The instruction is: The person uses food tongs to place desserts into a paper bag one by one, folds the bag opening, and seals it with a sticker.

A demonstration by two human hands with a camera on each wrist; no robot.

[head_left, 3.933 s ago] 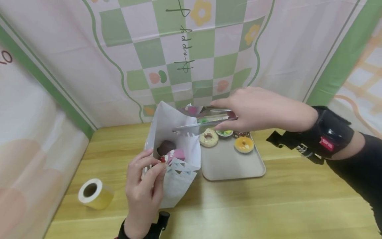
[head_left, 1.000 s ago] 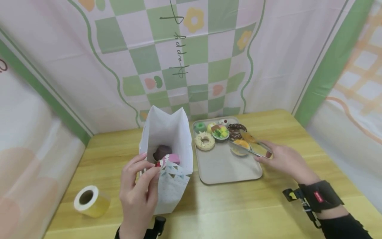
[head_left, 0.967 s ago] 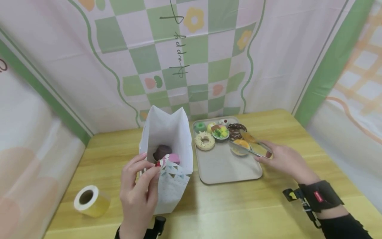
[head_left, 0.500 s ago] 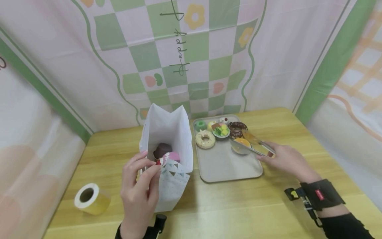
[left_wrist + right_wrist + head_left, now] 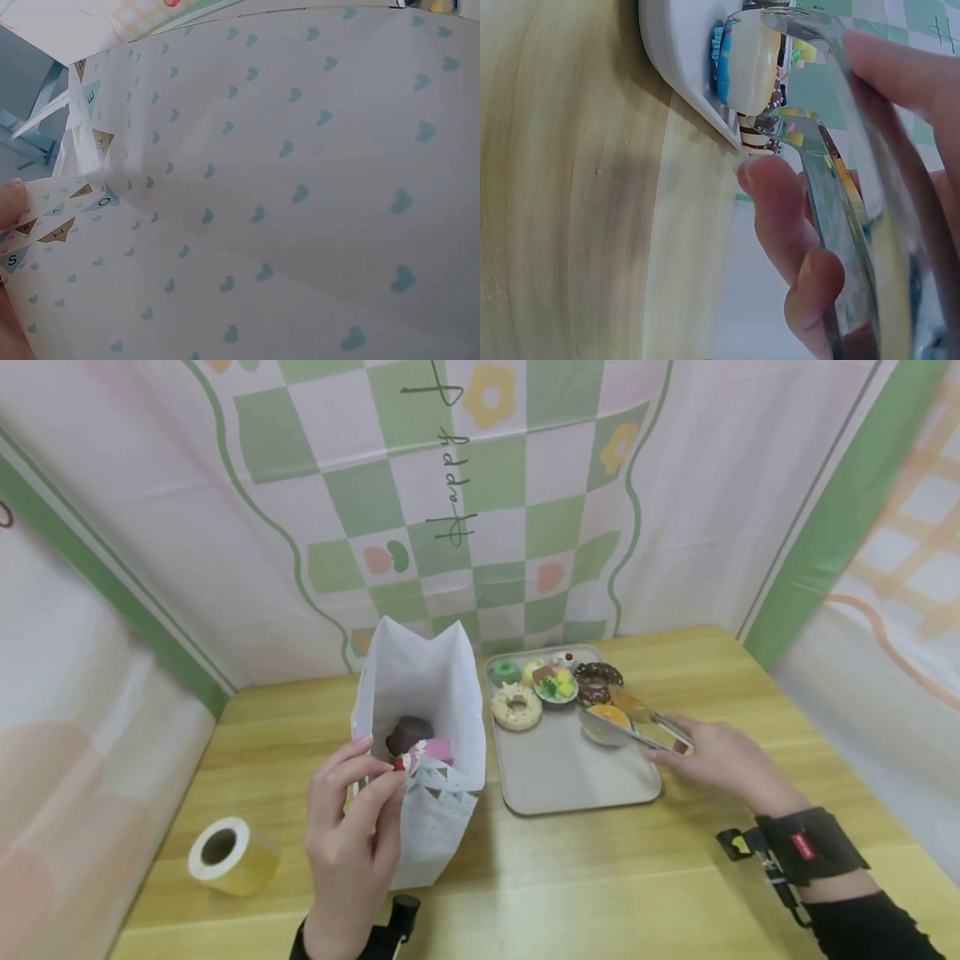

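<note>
My left hand [image 5: 348,835] pinches the near edge of an open white paper bag [image 5: 438,852], printed with small blue hearts [image 5: 300,193] in the left wrist view. Inside the bag lie a dark brown cake-like piece [image 5: 408,735] and a pink one [image 5: 437,751] with white and red trim. My right hand [image 5: 727,764] grips metal tongs [image 5: 663,731]. Their tips stand either side of an orange-topped doughnut [image 5: 609,718] on a beige tray [image 5: 570,777]. In the right wrist view the tongs [image 5: 836,165] straddle the doughnut [image 5: 746,64]; firm contact cannot be made out.
Towards the tray's back sit a cream ring doughnut [image 5: 516,707], a small salad bowl [image 5: 557,685], chocolate doughnuts [image 5: 597,681] and a green ring [image 5: 504,672]. A yellow-sided label roll [image 5: 234,857] stands left of the bag. Printed cloth [image 5: 495,527] hangs behind the wooden table [image 5: 585,885].
Since the oldest frame, my right hand has carried the tongs from above the bag rightward and down to the orange-topped doughnut. Over the last second both hands stay almost still.
</note>
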